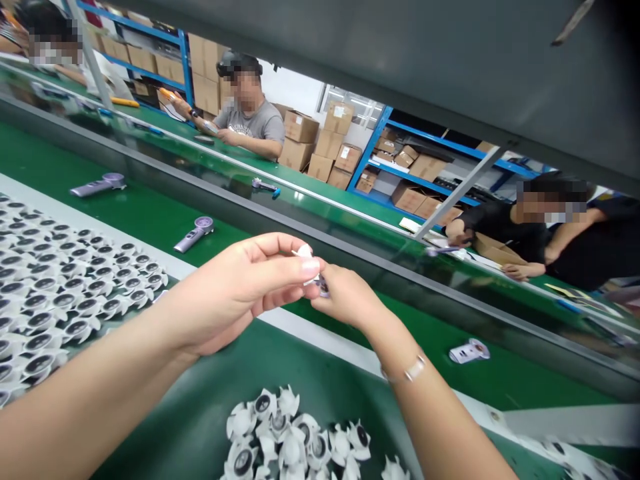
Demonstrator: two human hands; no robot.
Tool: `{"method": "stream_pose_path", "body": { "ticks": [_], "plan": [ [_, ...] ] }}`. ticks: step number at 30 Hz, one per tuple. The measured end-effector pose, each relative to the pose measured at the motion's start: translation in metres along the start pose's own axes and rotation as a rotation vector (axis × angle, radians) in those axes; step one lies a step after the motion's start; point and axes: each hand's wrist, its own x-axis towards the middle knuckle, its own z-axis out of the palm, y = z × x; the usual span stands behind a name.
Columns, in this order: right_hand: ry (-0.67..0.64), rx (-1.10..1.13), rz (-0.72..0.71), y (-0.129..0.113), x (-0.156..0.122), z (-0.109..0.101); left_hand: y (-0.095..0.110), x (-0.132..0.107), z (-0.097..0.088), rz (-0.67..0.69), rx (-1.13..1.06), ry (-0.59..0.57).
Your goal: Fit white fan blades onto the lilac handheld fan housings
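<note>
Between the thumb and fingers of my left hand is a small white fan blade, mostly covered by the fingertips. My right hand meets it from the right, its fingers closed around a purple handheld fan, of which only a small part shows. The two hands touch or nearly touch above the pale edge of the bench. Below them lies a loose pile of white fan blades with dark round centres. To the left, many more fan blades are laid out in rows.
Purple handheld fans lie spaced along the green conveyor belt beyond the bench. A grey rail runs behind it. Across the line sit co-workers, one in a grey shirt. Overhead hangs a grey panel; cardboard boxes stand behind.
</note>
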Motion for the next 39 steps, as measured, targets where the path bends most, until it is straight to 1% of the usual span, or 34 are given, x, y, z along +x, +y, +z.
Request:
{"method": "stream_pose_path", "body": {
  "ticks": [2,5,7,9,11,14,16,18,21,25,28,30,32,33,34,36,38,39],
  "plan": [
    [0.061,0.104,0.024,-0.004,-0.04,-0.011,-0.004,0.001,0.001,0.005,0.034,-0.04],
    [0.202,0.384,0.097,-0.013,-0.094,-0.021,-0.017,0.002,0.006,-0.015,0.135,-0.119],
    [0.293,0.57,0.128,-0.019,-0.118,-0.025,-0.028,0.0,0.011,-0.047,0.212,-0.174],
    [0.346,0.667,0.121,-0.024,-0.132,-0.028,-0.037,-0.003,0.017,-0.061,0.257,-0.221],
    [0.371,0.736,0.099,-0.028,-0.137,-0.031,-0.043,-0.004,0.022,-0.051,0.274,-0.235],
    [0.363,0.78,0.075,-0.033,-0.138,-0.036,-0.048,-0.003,0.025,-0.029,0.303,-0.279],
    [0.404,0.691,0.045,-0.034,-0.137,-0.037,-0.05,-0.001,0.025,-0.014,0.313,-0.318],
    [0.473,0.562,-0.018,-0.034,-0.136,-0.037,-0.051,0.001,0.025,0.01,0.337,-0.313],
    [0.525,0.486,-0.125,-0.031,-0.135,-0.034,-0.051,0.002,0.025,0.139,0.491,-0.289],
    [0.541,0.475,-0.155,-0.026,-0.132,-0.031,-0.049,0.001,0.024,0.336,0.693,-0.32],
    [0.52,0.472,-0.178,-0.023,-0.131,-0.029,-0.048,0.001,0.022,0.395,0.779,-0.348],
    [0.493,0.451,-0.211,-0.022,-0.133,-0.028,-0.048,0.001,0.02,0.406,0.801,-0.375],
    [0.484,0.367,-0.232,-0.025,-0.136,-0.027,-0.049,0.0,0.02,0.361,0.766,-0.412],
    [0.502,0.289,-0.233,-0.027,-0.138,-0.026,-0.049,-0.002,0.02,0.306,0.722,-0.432],
    [0.52,0.2,-0.232,-0.031,-0.141,-0.025,-0.05,-0.003,0.021,0.219,0.649,-0.446],
    [0.539,0.036,-0.234,-0.039,-0.146,-0.024,-0.05,-0.006,0.024,-0.011,0.486,-0.425],
    [0.51,-0.039,-0.267,-0.045,-0.151,-0.023,-0.049,-0.007,0.028,-0.237,0.39,-0.382],
    [0.48,-0.029,-0.286,-0.046,-0.151,-0.022,-0.048,-0.007,0.029,-0.317,0.374,-0.374]
  ]
}}
